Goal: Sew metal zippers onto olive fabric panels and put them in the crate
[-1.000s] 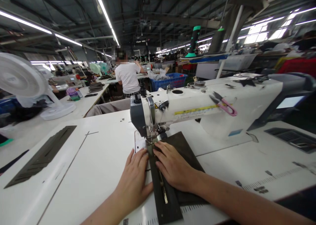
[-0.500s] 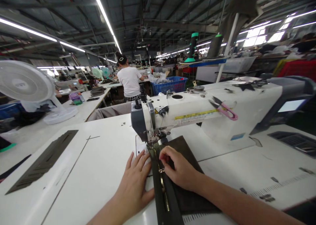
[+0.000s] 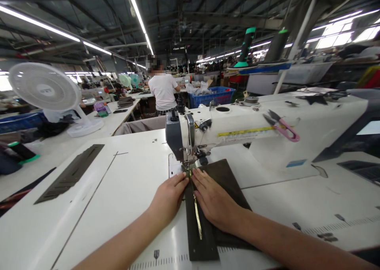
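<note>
Presses a dark-olive cloth strip (image 3: 204,246) with a gold metal zipper (image 3: 198,218) at the needle end of a white sewing machine (image 3: 255,121), with the right hand (image 3: 215,201) flat on its right side and the left hand (image 3: 168,195) bent at its left edge, perhaps pinching, impossible to tell.

A large sewing workshop, factory-like
A sewing machine (image 3: 261,127) stands on the near table (image 3: 142,155); 2 thread cones (image 3: 246,46) rise behind it; stacked cloth (image 3: 125,102) lies farther back; a co-worker (image 3: 164,91) is beyond; strip lights (image 3: 137,9) hang beneath a beamed roof (image 3: 219,21).
</note>
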Available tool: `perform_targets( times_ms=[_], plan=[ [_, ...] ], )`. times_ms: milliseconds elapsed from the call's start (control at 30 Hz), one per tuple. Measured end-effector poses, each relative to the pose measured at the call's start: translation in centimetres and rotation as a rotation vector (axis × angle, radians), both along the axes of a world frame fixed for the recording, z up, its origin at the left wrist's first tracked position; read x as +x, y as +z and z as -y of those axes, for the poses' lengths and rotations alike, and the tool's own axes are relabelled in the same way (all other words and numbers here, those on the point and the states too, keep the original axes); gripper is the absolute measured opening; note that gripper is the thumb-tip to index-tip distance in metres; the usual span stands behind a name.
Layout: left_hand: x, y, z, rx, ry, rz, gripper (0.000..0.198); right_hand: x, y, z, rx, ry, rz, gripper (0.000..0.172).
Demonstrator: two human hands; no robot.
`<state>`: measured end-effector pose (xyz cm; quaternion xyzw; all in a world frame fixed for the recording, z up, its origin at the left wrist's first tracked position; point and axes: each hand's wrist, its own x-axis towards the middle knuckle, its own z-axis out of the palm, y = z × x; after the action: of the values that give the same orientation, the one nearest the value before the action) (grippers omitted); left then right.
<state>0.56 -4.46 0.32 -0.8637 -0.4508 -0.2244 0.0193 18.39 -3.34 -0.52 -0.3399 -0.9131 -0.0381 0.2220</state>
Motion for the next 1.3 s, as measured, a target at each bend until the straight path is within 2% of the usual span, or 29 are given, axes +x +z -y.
perform_targets(
  times_ms=[300, 467, 733, 867, 967, 1067, 1133, 1200, 1300],
  plan=[
    [0.5, 0.3, -0.6, 0.066, -0.111, -0.075, 0.032, 0.2, -0.3, -0.4, 0.006, 0.025, 0.012, 0.043],
    [0.5, 0.6, -0.7, 0.084, -0.094, -0.065, 0.031, 0.4, -0.1, -0.6, -0.006, 0.035, 0.013, 0.043],
    [0.0, -0.1, -2.2, 0.103, -0.101, -0.063, 0.030, 0.4, -0.3, -2.3, -0.022, 0.052, -0.001, 0.044],
    [0.2, 0.7, -1.9, 0.087, -0.100, -0.036, 0.025, 0.7, 0.2, -2.9, -0.083, 0.084, -0.026, 0.043],
    [0.4, 1.5, -0.5, 0.063, -0.128, -0.025, 0.022, 1.6, 1.1, -1.3, -0.098, 0.083, -0.078, 0.040],
    [0.3, 1.7, 1.0, 0.060, -0.163, -0.019, 0.022, 2.7, 2.4, 2.0, -0.115, 0.134, -0.114, 0.028],
    [0.3, 1.5, 1.6, 0.081, -0.179, -0.005, 0.023, 3.2, 2.9, 4.0, -0.068, 0.182, -0.088, 0.027],
    [0.4, 1.2, 1.9, 0.095, -0.181, 0.008, 0.024, 3.1, 2.9, 5.1, 0.035, 0.201, -0.041, 0.032],
    [0.6, 0.9, 2.1, 0.097, -0.144, 0.021, 0.023, 2.4, 1.7, 5.2, 0.175, 0.174, -0.017, 0.034]
  ],
)
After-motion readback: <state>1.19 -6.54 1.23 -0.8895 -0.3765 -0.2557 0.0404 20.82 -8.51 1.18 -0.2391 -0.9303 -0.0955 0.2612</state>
